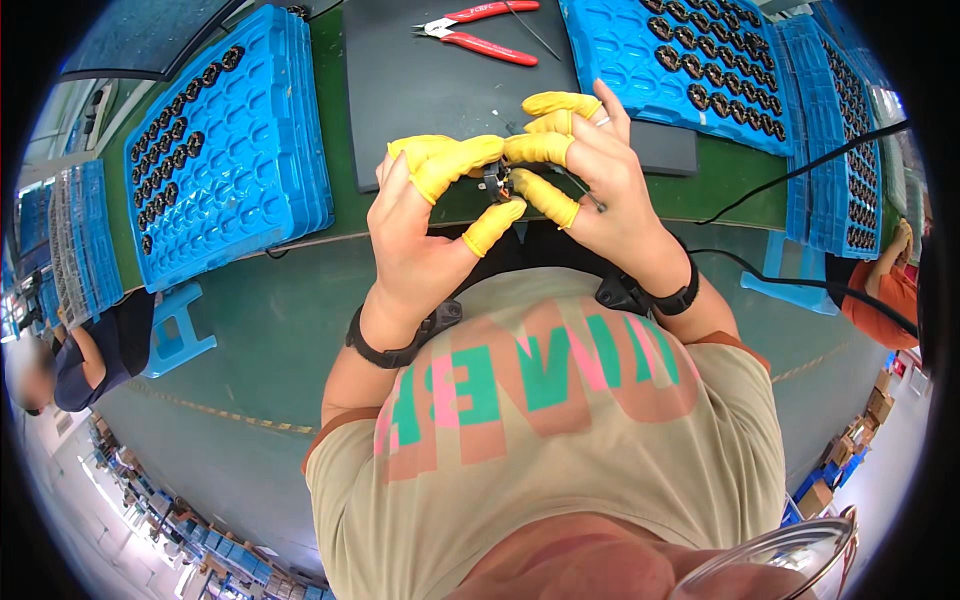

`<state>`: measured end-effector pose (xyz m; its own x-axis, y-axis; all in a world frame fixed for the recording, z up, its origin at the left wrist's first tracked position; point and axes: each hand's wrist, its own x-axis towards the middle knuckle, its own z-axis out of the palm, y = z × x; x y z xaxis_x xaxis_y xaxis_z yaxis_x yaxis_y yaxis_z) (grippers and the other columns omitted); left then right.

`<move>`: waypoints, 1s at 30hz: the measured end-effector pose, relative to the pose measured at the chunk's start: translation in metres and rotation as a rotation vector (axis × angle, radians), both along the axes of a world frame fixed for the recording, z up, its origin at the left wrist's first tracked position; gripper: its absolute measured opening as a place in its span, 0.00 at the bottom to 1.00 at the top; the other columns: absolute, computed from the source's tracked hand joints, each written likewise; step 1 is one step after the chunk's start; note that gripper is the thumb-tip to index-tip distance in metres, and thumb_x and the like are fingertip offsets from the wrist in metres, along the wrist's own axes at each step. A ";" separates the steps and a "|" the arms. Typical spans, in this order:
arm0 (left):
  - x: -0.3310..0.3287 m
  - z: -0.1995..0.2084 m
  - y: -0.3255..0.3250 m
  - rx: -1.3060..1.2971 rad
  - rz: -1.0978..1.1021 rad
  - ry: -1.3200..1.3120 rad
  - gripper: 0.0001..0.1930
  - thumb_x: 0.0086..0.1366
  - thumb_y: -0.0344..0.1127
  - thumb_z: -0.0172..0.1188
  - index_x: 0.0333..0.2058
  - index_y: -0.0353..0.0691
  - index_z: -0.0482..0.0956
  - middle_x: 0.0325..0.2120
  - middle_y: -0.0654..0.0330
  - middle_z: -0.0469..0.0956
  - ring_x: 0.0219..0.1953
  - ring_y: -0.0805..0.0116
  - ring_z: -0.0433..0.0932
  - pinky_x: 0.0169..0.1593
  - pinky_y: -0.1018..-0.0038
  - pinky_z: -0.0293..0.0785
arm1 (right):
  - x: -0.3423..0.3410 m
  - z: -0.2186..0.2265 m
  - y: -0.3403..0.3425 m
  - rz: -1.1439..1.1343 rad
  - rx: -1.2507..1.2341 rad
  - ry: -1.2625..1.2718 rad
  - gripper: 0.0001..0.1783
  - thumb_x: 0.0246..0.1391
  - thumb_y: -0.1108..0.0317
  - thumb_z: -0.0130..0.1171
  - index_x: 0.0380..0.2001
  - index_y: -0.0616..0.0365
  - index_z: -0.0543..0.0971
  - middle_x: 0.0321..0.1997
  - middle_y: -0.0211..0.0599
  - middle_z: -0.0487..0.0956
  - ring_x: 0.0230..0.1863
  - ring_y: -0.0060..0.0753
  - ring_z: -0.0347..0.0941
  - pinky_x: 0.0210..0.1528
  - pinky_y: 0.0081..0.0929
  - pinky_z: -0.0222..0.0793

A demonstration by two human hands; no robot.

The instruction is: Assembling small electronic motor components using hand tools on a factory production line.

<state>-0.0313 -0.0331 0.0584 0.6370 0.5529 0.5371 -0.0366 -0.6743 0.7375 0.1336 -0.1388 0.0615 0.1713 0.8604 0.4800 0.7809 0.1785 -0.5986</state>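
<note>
Between my two hands, above the near edge of the dark mat point(420, 85), is a small round black part point(490, 182) with metal bits and what looks like copper showing. My left hand point(415, 200), in yellow finger covers, pinches it from the left between thumb and fingers. On the other side my right hand point(605, 175), also in yellow finger covers, is closed with thumb and forefinger tips against the part. A thin dark rod point(590, 194) crosses under the right fingers; its far end is hidden. Red-handled cutting pliers point(485, 32) lie open on the mat.
Stacked blue trays point(235, 160) with rows of small round dark parts stand at the left. Another blue tray point(640, 85) of such parts overlaps the mat's right side. Black cables point(800, 170) hang at the right. Other people sit at both sides, near blue stools point(180, 335).
</note>
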 end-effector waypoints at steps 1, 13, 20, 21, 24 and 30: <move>0.000 0.000 0.000 -0.001 -0.003 0.002 0.24 0.43 0.32 0.76 0.42 0.42 0.80 0.33 0.61 0.78 0.38 0.60 0.76 0.45 0.68 0.68 | 0.000 0.000 0.000 0.000 0.001 0.001 0.14 0.45 0.70 0.68 0.38 0.50 0.83 0.36 0.32 0.77 0.55 0.40 0.71 0.68 0.54 0.38; 0.002 -0.001 0.001 -0.024 0.016 -0.001 0.24 0.43 0.32 0.76 0.42 0.39 0.80 0.35 0.59 0.80 0.37 0.60 0.76 0.43 0.69 0.72 | 0.002 -0.001 -0.001 -0.030 -0.006 -0.003 0.14 0.44 0.69 0.69 0.38 0.47 0.83 0.35 0.31 0.77 0.54 0.38 0.72 0.69 0.52 0.38; 0.001 -0.002 0.002 -0.102 0.017 0.002 0.24 0.43 0.30 0.76 0.42 0.38 0.79 0.37 0.57 0.80 0.37 0.60 0.76 0.42 0.71 0.73 | 0.003 0.002 0.000 -0.044 0.030 0.009 0.13 0.45 0.68 0.69 0.38 0.47 0.84 0.33 0.32 0.78 0.52 0.39 0.73 0.68 0.52 0.40; 0.001 0.000 0.003 -0.082 0.008 0.030 0.24 0.44 0.29 0.75 0.42 0.38 0.79 0.38 0.58 0.80 0.37 0.63 0.76 0.41 0.73 0.72 | 0.003 0.002 0.000 -0.048 0.036 0.010 0.13 0.45 0.68 0.69 0.37 0.47 0.84 0.33 0.32 0.78 0.52 0.39 0.73 0.68 0.52 0.40; 0.000 -0.004 0.004 -0.218 -0.025 0.066 0.24 0.47 0.27 0.74 0.45 0.37 0.78 0.40 0.59 0.79 0.38 0.68 0.76 0.40 0.76 0.72 | 0.000 0.007 0.001 -0.029 0.061 0.026 0.12 0.45 0.68 0.69 0.36 0.50 0.83 0.33 0.33 0.78 0.50 0.39 0.73 0.67 0.50 0.45; -0.003 -0.018 0.018 -1.182 -0.328 -0.088 0.26 0.65 0.31 0.59 0.60 0.31 0.65 0.46 0.56 0.76 0.38 0.75 0.75 0.41 0.80 0.71 | 0.006 -0.002 0.009 -0.084 0.050 0.124 0.11 0.46 0.69 0.68 0.35 0.55 0.82 0.35 0.36 0.79 0.43 0.39 0.73 0.53 0.37 0.60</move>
<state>-0.0340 -0.0147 0.0407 0.8244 0.5492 -0.1371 -0.1593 0.4575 0.8748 0.1400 -0.1302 0.0596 0.3020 0.8163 0.4924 0.7151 0.1476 -0.6833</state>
